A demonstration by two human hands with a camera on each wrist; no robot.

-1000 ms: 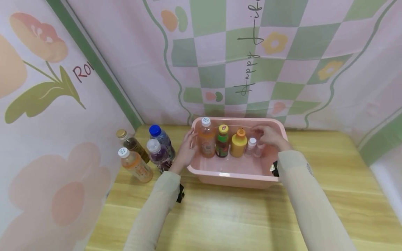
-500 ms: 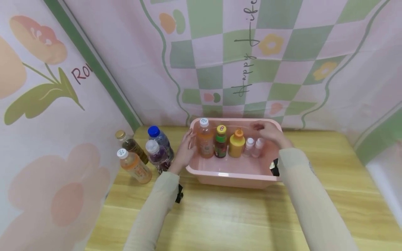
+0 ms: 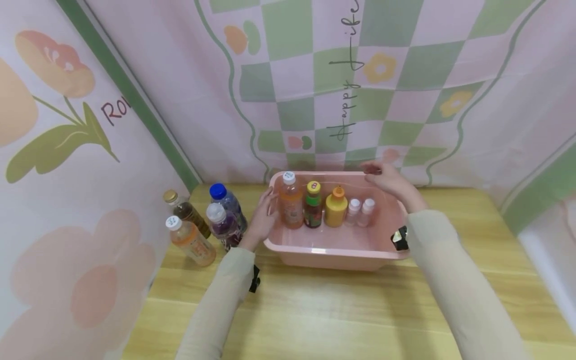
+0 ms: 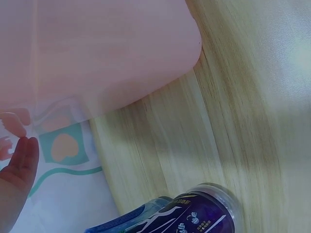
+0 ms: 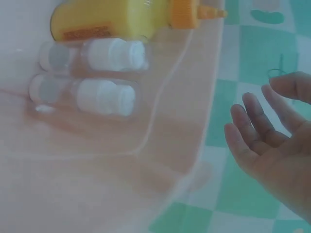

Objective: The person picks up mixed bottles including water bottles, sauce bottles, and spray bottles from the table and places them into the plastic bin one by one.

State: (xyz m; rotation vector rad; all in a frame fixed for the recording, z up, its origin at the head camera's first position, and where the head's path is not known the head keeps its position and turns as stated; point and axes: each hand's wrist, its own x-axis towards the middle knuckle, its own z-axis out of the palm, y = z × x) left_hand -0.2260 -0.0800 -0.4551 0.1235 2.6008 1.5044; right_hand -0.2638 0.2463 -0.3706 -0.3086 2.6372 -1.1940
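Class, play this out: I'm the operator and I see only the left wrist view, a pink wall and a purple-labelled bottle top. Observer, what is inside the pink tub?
Observer: Five bottles stand in a row in the pink tub.
Operator: Is the right hand holding one?
Observer: No, the right hand hovers open above the tub's far rim.
Operator: And beside my purple bottle?
Observer: The purple bottle stands on the table with three other bottles, left of the tub.

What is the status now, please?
Left hand open at bin left wall. Right hand open, empty, above back rim. Five bottles upright inside; four more outside, left.
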